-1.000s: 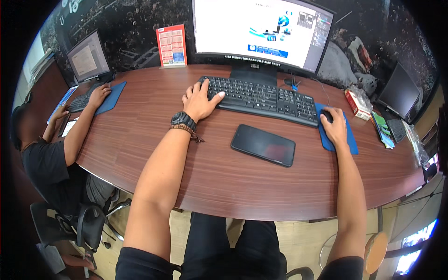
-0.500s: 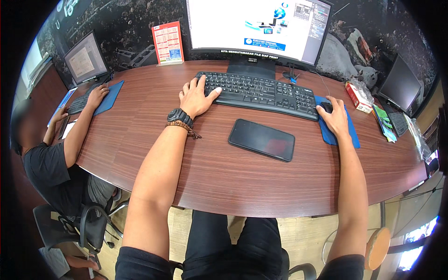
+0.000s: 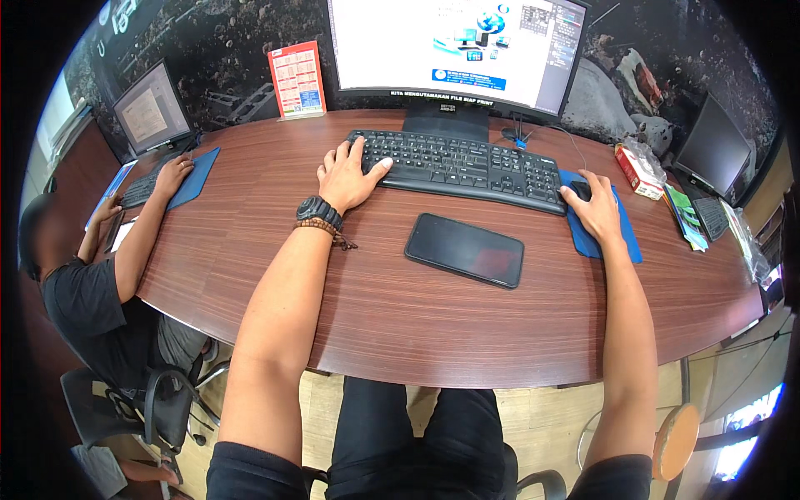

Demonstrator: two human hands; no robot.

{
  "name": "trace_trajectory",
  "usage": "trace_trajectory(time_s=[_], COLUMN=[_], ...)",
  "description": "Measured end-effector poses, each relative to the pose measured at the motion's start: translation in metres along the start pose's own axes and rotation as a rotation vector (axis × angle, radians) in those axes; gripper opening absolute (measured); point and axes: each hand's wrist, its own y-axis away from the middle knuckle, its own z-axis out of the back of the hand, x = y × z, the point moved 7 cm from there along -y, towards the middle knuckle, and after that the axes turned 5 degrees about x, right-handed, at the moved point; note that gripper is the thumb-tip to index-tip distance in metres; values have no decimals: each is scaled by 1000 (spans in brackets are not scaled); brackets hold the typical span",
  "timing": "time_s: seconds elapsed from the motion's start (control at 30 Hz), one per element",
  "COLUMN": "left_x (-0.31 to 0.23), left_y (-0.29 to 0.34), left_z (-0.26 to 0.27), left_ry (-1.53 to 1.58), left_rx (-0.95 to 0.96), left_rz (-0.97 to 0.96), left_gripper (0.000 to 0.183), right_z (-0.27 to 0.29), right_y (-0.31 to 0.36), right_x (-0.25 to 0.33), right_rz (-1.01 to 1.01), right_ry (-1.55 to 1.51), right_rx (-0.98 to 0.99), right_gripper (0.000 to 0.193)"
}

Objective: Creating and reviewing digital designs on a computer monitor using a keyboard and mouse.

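My left hand [image 3: 347, 177] lies at the left end of a black keyboard [image 3: 454, 167], fingers spread over its keys and thumb stretched out to the side. A dark watch and a beaded bracelet circle that wrist. My right hand [image 3: 597, 210] is curved over a black computer mouse [image 3: 581, 190], which it partly hides, on a blue mouse pad [image 3: 627, 237]. Behind the keyboard stands a large monitor [image 3: 383, 50] showing a graphic of a globe and devices beside tool panels. Between my forearms a black smartphone [image 3: 464, 250] lies flat, its screen dark.
A red-and-white desk calendar [image 3: 297, 81] stands left of the monitor. On the right are a red-and-white box [image 3: 640, 172], leaflets [image 3: 686, 218] and another monitor [image 3: 713, 146]. At far left a person [image 3: 87, 304] sits with hands at another computer. An orange-topped stool [image 3: 677, 442] is at lower right.
On the monitor, the graphic beneath the globe now shows its devices differently, with more of them coloured. The whole view has shifted slightly. Both hands keep their places on the keyboard and mouse.
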Motion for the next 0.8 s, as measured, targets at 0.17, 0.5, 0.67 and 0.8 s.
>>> trace_trajectory(time_s=[0.17, 0.5, 0.67, 0.8], left_x=[5, -2, -13, -18], left_y=[-3, 1, 4, 6], left_z=[-3, 4, 17, 15], left_ry=[48, -23, -24, -6], left_rx=[-4, -28, -152, -103], left_rz=[-14, 7, -66, -55], left_gripper=[89, 79, 55, 60], right_z=[-1, -4, -2, -1], right_y=[3, 4, 5, 6], right_x=[-10, -10, -8, -9], right_rz=[9, 54, 67, 76], right_ry=[-84, -78, -88, -111], right_rx=[-91, -95, -79, -86], right_gripper=[54, 39, 39, 39])
